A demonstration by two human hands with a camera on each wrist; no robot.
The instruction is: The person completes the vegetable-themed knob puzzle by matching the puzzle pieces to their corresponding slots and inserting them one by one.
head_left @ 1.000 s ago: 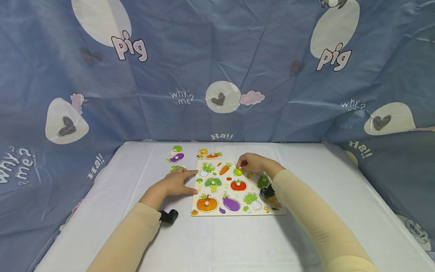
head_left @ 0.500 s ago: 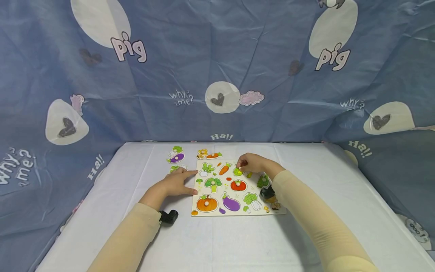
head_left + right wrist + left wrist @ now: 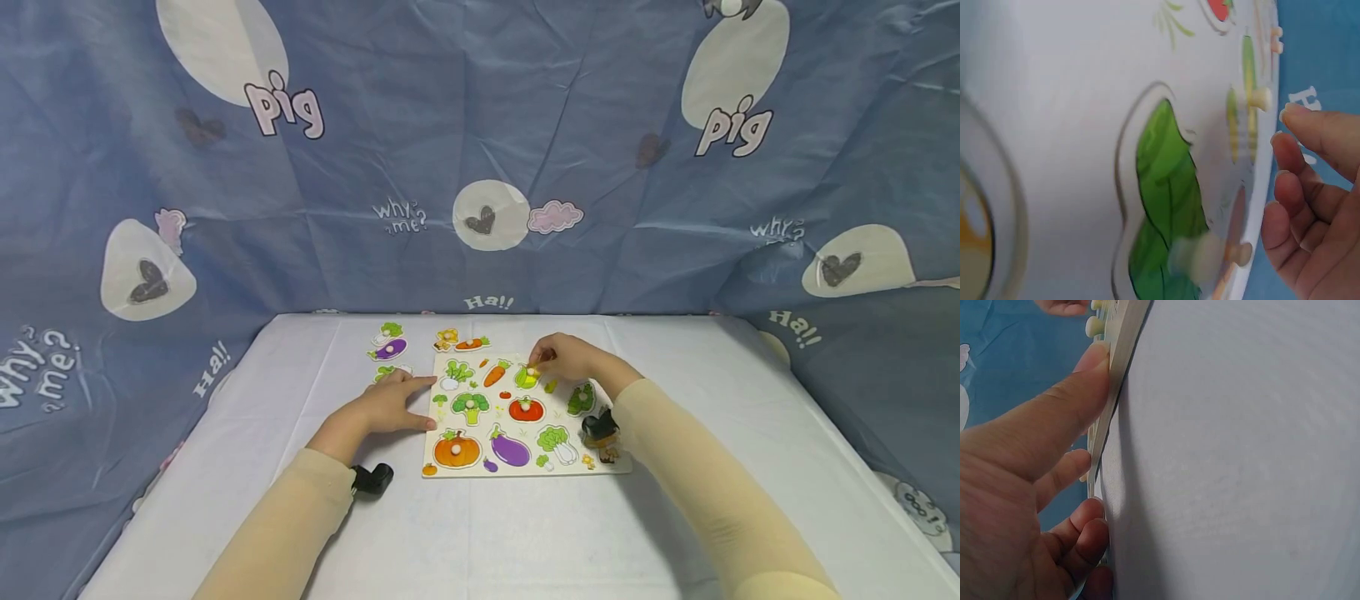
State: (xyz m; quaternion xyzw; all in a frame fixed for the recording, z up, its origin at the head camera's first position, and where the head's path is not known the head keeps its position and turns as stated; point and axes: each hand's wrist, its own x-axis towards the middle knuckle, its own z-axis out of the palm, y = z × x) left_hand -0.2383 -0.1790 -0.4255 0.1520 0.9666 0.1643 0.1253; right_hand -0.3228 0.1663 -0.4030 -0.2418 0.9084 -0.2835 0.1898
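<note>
1. Well, nearest the person runs the front of the puzzle board: the pumpkin piece sits there knob up, while the eggplant picture and cabbage picture show no knobs.
2. At its left edge the left hand steadies it, thumb and forefinger spread and touching the edge, the other fingers loosely bent.
3. Across the middle, the broccoli piece and tomato piece both show knobs.
4. On the far row lies the green-and-yellow piece, with the right hand just beside it, fingers loosely bent, pinching nothing I can see. Settling this piece looks like the step; I'd keep that left-hand brace, press flat near the knob and feel for rocking. Whether it's flush, I can't tell.
5. Compared with half a second ago, the right hand sits back from the knob, its sleeve farther right; the left hand hasn't budged.
6. Beyond, the loose eggplant piece, carrot piece and yellow piece lie unchanged, before the blue cloth.
</note>
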